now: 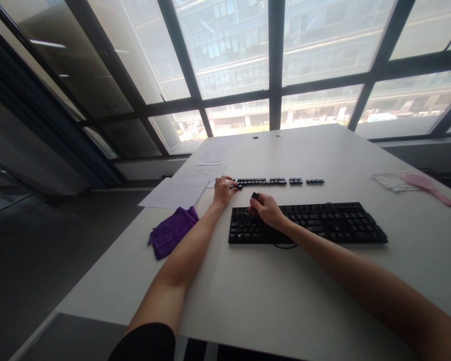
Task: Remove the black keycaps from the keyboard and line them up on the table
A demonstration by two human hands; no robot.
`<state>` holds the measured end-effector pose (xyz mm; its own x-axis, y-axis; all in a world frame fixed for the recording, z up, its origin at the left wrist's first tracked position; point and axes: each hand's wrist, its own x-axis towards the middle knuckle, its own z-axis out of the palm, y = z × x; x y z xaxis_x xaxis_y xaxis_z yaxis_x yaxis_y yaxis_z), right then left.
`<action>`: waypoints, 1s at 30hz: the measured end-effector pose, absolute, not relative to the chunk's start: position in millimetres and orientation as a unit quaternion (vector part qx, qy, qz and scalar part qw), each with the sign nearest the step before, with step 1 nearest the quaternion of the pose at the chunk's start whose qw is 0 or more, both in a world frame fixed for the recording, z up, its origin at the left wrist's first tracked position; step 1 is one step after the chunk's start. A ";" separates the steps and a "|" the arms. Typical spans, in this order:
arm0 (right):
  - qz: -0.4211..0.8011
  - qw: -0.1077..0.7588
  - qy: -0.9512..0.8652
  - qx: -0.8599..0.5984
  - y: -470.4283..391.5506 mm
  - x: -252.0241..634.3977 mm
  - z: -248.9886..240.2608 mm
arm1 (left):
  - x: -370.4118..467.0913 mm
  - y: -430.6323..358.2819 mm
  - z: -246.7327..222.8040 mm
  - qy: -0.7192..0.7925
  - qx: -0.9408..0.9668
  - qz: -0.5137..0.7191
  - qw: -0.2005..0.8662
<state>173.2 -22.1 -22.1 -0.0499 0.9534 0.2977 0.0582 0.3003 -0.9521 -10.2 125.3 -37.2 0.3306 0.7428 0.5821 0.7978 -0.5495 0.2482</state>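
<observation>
A black keyboard [323,220] lies on the white table, some key places at its upper left without caps. Behind it runs a row of loose black keycaps [278,181] in several groups. My left hand [224,191] is at the row's left end, thumb and fingertips closed around a small dark keycap there. My right hand [266,209] hovers over the keyboard's left part, its fingers closed on a thin wire tool [247,211] with a black handle.
A purple cloth [173,233] lies left of my left forearm. Printed papers [180,188] cover the table's left edge. At the right are a pink brush [428,186] and a clear plastic bag [391,182]. Windows stand behind the white table [285,301].
</observation>
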 end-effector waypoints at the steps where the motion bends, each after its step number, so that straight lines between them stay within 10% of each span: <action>1: 0.411 0.543 -0.596 -0.425 -22.0 173.4 -22.2 | -10.2 125.9 -37.5 -0.469 -0.816 -0.336 0.043; 18: 0.379 0.602 -0.554 -0.433 -22.8 180.5 -9.5 | -8.9 119.5 -28.5 -0.469 -0.804 -0.365 0.028; 30: 0.294 0.459 -0.702 -0.458 -30.3 187.5 -10.5 | 13.1 8.8 -5.0 -0.396 -0.823 -0.369 -0.174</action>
